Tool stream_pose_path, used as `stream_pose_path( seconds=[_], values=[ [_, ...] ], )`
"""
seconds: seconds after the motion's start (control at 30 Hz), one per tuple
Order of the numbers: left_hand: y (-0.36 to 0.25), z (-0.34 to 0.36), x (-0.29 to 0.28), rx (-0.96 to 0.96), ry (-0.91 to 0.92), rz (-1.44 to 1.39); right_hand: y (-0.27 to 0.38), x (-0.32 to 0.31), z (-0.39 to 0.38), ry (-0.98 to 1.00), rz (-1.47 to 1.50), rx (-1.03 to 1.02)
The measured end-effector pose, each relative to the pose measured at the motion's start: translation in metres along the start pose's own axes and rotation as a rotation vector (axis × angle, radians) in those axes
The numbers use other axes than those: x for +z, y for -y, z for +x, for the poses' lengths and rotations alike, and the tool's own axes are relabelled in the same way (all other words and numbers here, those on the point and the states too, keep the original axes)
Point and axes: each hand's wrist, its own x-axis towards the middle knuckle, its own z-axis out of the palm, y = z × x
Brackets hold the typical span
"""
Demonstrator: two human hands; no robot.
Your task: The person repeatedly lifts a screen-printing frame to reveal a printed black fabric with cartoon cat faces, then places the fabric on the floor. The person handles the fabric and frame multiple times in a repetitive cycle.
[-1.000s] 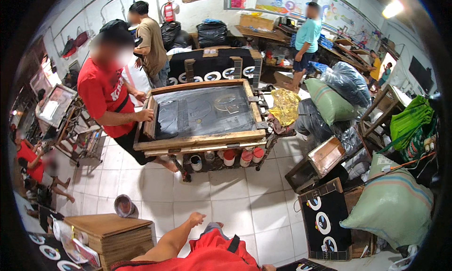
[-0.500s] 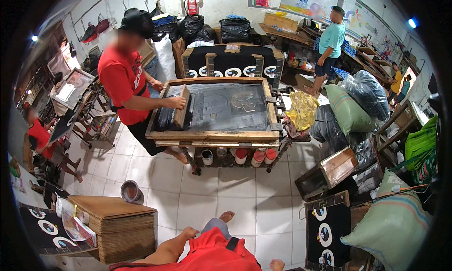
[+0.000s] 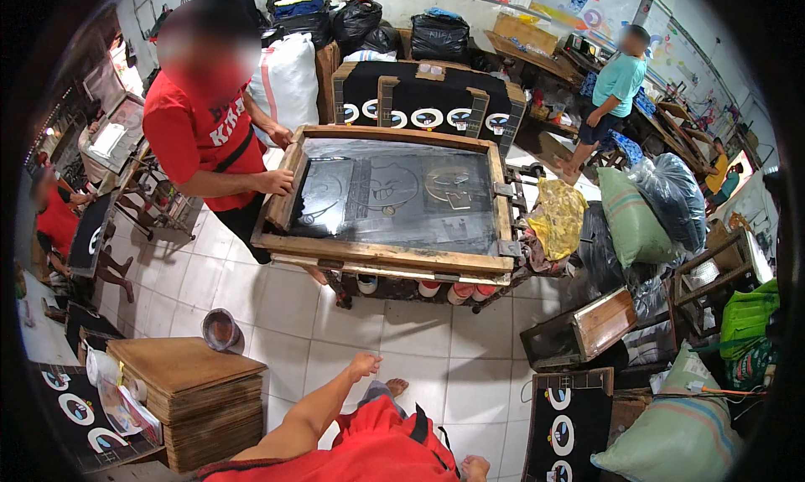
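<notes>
My left hand [image 3: 364, 365] is held out over the tiled floor, its fingers curled in with nothing visible in them. Low by my red shirt, my right hand [image 3: 475, 467] shows only in part, its fingers curled and nothing seen in them. Ahead of both hands stands a wooden-framed printing screen [image 3: 381, 256] on a table, its dark mesh [image 3: 386, 214] marked with round face outlines. A co-worker in a red shirt [image 3: 197, 138] stands at its left end. One of that person's hands rests on a wooden squeegee [image 3: 289, 199] at the left side, the other on the frame's far left corner.
A stack of brown boards [image 3: 210, 406] stands at near left beside a small bin [image 3: 220, 329]. Black printed panels [image 3: 570, 423] and a stuffed sack [image 3: 679, 423] fill the near right. A yellow cloth [image 3: 555, 218] hangs beside the screen. Another person [image 3: 615, 92] stands far right.
My left hand has reached forward and up from beside my leg. The co-worker's squeegee has moved left to the frame's end. My view has shifted slightly closer to the table.
</notes>
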Motion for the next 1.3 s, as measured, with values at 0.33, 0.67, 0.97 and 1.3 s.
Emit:
stream_pose_path(
  seconds=[0.33,0.67,0.97,1.3],
  values=[
    [-0.021,0.020,-0.018,-0.023,-0.006,-0.055,0.056,0.022,-0.025,-0.073,0.021,-0.095],
    [-0.036,0.034,-0.026,-0.034,-0.045,-0.068,0.058,0.038,-0.014,-0.059,-0.030,-0.025],
    [-0.030,0.029,-0.022,-0.034,-0.064,-0.082,0.080,0.033,-0.027,-0.111,-0.037,0.021],
    [-0.039,0.029,-0.021,-0.039,-0.064,-0.188,0.070,0.034,-0.021,-0.059,-0.040,-0.043]
  ],
)
